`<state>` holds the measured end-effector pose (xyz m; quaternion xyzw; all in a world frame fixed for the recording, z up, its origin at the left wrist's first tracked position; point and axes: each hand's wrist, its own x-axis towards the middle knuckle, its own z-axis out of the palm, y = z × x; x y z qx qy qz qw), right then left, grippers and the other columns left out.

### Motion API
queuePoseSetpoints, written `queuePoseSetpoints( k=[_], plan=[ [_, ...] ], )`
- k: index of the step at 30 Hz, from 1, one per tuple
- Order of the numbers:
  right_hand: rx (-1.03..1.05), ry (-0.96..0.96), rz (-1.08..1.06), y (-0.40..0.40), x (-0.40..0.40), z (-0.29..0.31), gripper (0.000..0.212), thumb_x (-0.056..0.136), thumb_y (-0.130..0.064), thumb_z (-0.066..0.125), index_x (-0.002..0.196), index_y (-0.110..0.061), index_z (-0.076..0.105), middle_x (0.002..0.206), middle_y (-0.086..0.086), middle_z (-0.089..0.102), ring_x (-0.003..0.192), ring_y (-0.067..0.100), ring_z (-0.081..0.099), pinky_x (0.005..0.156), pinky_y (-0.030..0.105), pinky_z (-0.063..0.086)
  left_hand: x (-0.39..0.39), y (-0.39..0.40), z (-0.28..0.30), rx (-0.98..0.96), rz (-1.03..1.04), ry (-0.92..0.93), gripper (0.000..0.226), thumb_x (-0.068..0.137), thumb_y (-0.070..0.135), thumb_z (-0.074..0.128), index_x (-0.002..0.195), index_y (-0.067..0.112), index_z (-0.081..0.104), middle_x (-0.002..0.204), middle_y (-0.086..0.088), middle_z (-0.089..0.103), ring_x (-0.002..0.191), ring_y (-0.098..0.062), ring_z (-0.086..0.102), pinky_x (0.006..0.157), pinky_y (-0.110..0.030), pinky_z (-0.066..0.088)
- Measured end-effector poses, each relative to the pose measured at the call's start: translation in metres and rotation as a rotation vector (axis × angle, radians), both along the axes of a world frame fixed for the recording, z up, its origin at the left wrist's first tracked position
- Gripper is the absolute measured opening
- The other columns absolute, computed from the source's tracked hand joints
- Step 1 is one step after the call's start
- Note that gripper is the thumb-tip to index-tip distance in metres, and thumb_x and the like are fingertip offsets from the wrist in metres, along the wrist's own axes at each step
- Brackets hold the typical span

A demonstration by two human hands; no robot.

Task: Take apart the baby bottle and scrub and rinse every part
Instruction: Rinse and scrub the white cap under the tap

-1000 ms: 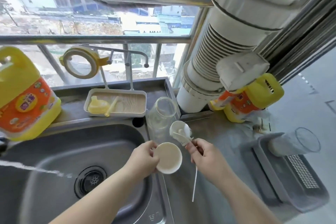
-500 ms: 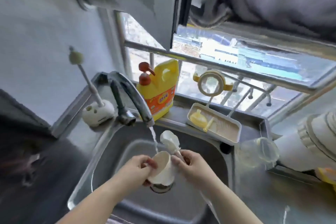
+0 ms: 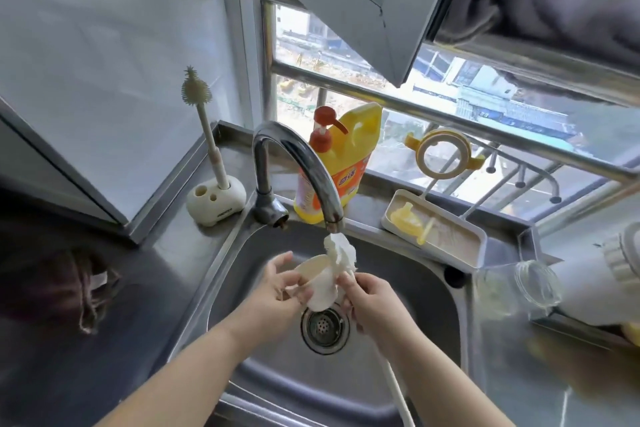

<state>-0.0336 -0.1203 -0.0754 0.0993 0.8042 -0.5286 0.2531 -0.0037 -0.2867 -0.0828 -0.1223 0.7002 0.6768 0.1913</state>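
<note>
The left hand [image 3: 277,291] curls its fingers around the cream round plastic cap [image 3: 320,288] over the steel sink [image 3: 408,291], and the right hand [image 3: 372,302] pinches the white brush [image 3: 341,251] under the running chrome faucet [image 3: 298,166]. Far behind the faucet stands a yellow detergent jug [image 3: 346,163]. To the right a clear glass bottle [image 3: 512,291] lies on the counter, near a cream draining tray [image 3: 446,236].

You have the cream plastic bottle cap [image 3: 320,282] tilted above the drain, the white brush head [image 3: 341,251] under the running water. The clear glass bottle body [image 3: 516,288] lies sideways on the worktop.
</note>
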Motion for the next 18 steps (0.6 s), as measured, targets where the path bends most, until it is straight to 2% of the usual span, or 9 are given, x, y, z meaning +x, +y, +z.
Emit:
queuePoseSetpoints(
  k=[2,3,5,7,10,12,15,17,18],
  plan=[
    [0.089,0.034,0.058,0.008,0.002,0.003,0.026,0.097,-0.037,0.044,0.087,-0.027,0.066,0.054,-0.010,0.055,0.040,-0.003,0.044,0.050,0.018,0.035,-0.004,0.000,-0.001,0.026,0.042,-0.051,0.014,0.093,0.013,0.053,0.102,0.023,0.059,0.118,0.003,0.048,0.080,-0.005,0.059,0.064,-0.014,0.050],
    [0.141,0.053,0.109,0.012,0.004,0.004,0.027,0.097,-0.037,0.044,0.088,-0.027,0.067,0.056,-0.010,0.054,0.041,-0.003,0.044,0.051,0.017,0.035,-0.006,-0.001,0.000,0.062,0.051,-0.081,0.008,0.095,0.016,0.051,0.100,0.016,0.057,0.109,-0.001,0.054,0.081,-0.012,0.058,0.069,-0.019,0.052],
    [0.237,0.095,0.195,0.021,0.008,0.005,0.028,0.096,-0.039,0.046,0.088,-0.025,0.069,0.056,-0.012,0.053,0.046,-0.002,0.044,0.052,0.017,0.035,-0.010,-0.003,-0.001,0.121,0.056,-0.124,0.013,0.097,0.017,0.048,0.093,0.008,0.057,0.097,-0.011,0.059,0.086,-0.023,0.057,0.086,-0.038,0.051],
    [0.303,0.136,0.190,0.030,0.009,0.006,0.026,0.095,-0.039,0.048,0.089,-0.026,0.070,0.050,-0.014,0.053,0.046,0.000,0.043,0.052,0.020,0.037,-0.014,-0.003,0.001,0.179,0.085,-0.173,0.015,0.097,0.012,0.045,0.087,0.007,0.054,0.091,-0.011,0.058,0.090,-0.023,0.057,0.093,-0.045,0.048],
    [0.353,0.218,0.149,0.039,0.004,0.008,0.024,0.095,-0.040,0.047,0.084,-0.032,0.066,0.047,-0.017,0.052,0.047,0.002,0.042,0.055,0.026,0.037,-0.018,0.000,0.001,0.242,0.104,-0.180,0.018,0.097,0.011,0.045,0.081,0.009,0.053,0.087,-0.009,0.056,0.088,-0.020,0.056,0.092,-0.045,0.048],
    [0.337,0.268,0.201,0.035,0.003,0.012,0.023,0.094,-0.041,0.048,0.075,-0.037,0.060,0.047,-0.022,0.051,0.046,0.002,0.040,0.055,0.027,0.035,-0.019,0.002,0.003,0.255,0.085,-0.158,0.017,0.096,0.018,0.048,0.095,0.005,0.059,0.094,-0.011,0.062,0.091,-0.020,0.059,0.088,-0.040,0.052],
    [0.383,0.304,0.212,0.034,-0.003,0.014,0.023,0.094,-0.044,0.047,0.091,-0.033,0.068,0.052,-0.016,0.051,0.054,0.001,0.044,0.057,0.026,0.037,-0.020,-0.001,0.002,0.270,0.036,-0.127,0.035,0.086,0.030,0.057,0.110,0.005,0.062,0.101,-0.010,0.068,0.094,-0.021,0.064,0.085,-0.036,0.054],
    [0.424,0.292,0.160,0.041,-0.008,0.013,0.027,0.094,-0.045,0.046,0.099,-0.031,0.068,0.061,-0.014,0.054,0.063,0.007,0.051,0.060,0.026,0.041,-0.020,-0.004,0.002,0.258,-0.015,-0.110,0.041,0.082,0.035,0.067,0.106,0.002,0.061,0.096,-0.010,0.066,0.087,-0.021,0.061,0.079,-0.034,0.052],
    [0.419,0.290,0.167,0.043,-0.008,0.012,0.027,0.094,-0.045,0.046,0.100,-0.031,0.068,0.060,-0.014,0.053,0.063,0.007,0.050,0.061,0.027,0.041,-0.020,-0.005,0.003,0.244,-0.040,-0.104,0.039,0.080,0.036,0.069,0.099,0.002,0.061,0.090,-0.009,0.064,0.079,-0.019,0.058,0.071,-0.029,0.048]
  ],
)
